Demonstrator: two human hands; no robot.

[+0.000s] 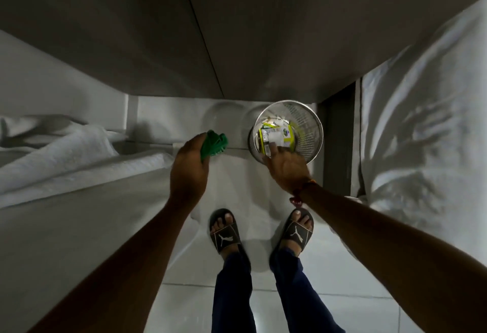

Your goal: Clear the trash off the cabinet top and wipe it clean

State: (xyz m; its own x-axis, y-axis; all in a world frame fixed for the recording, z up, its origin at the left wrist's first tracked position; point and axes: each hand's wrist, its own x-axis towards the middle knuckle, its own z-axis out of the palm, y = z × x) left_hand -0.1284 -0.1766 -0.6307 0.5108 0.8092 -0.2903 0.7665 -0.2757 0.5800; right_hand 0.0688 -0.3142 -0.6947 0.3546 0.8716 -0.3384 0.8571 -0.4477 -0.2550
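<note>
Mesh bin (308, 124) stands on pale tiled floor (342, 293).

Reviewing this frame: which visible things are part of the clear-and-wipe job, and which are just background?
Job items:
- green cloth, bunched in the left hand
- mesh waste bin on the floor
- packaging trash inside the bin
- right hand, over the bin's near rim

Background:
- white bedding at left
- white sheet at right
- black slides on the feet
- tiled floor
</note>
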